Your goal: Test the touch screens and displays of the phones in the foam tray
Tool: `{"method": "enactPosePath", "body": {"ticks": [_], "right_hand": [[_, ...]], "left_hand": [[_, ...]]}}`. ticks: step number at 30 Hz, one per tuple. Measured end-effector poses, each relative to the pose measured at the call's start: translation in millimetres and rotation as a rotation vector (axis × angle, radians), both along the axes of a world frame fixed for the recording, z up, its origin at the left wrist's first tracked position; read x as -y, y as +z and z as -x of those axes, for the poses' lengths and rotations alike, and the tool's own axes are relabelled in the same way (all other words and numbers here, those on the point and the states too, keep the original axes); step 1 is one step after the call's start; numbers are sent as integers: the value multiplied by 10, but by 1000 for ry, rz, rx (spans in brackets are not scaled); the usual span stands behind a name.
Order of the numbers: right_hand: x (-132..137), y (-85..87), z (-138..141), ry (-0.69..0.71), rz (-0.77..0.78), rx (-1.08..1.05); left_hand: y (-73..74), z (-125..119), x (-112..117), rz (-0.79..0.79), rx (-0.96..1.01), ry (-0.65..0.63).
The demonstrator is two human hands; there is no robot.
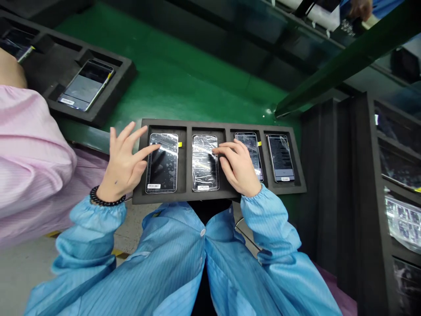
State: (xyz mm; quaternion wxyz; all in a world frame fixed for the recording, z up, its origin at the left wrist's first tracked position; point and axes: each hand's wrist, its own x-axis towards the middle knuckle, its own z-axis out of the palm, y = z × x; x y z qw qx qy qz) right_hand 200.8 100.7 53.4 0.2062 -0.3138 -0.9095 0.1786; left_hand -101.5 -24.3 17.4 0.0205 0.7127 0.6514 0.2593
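A black foam tray (188, 175) in front of me holds several smartphones in separate compartments. My left hand (124, 162) has its fingers spread, the index fingertip on or just over the screen of the leftmost phone (163, 169). That screen is dark with a grid-like border. My right hand (240, 164) reaches over the third phone (249, 142), partly hiding it, and its fingertips are at the right edge of the second phone (204, 169). Wrinkled clear film covers the second phone. The rightmost phone (280, 158) shows lines of text. Neither hand grips anything.
Another foam tray (121, 83) with a phone (87, 85) sits at the upper left, beside a person's pink sleeve (33, 153). A green post (342, 61) crosses the upper right. Stacked black trays (355, 175) stand at the right. The bench surface (184, 83) is green.
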Motion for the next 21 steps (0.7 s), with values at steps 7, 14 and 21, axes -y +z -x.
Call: {"method": "enactPosePath", "body": {"ticks": [7,14,21], "right_hand": [[-235,3,389,113,-34,121],[-258,-55,479,159,-62,151],[-270,-71,518,176,-59,169]], "left_hand": [[36,-21,-492,69,-89,-127],[10,-43,-508,126,-80,-129],[-38,-35,-546,125,-57,-133]]}}
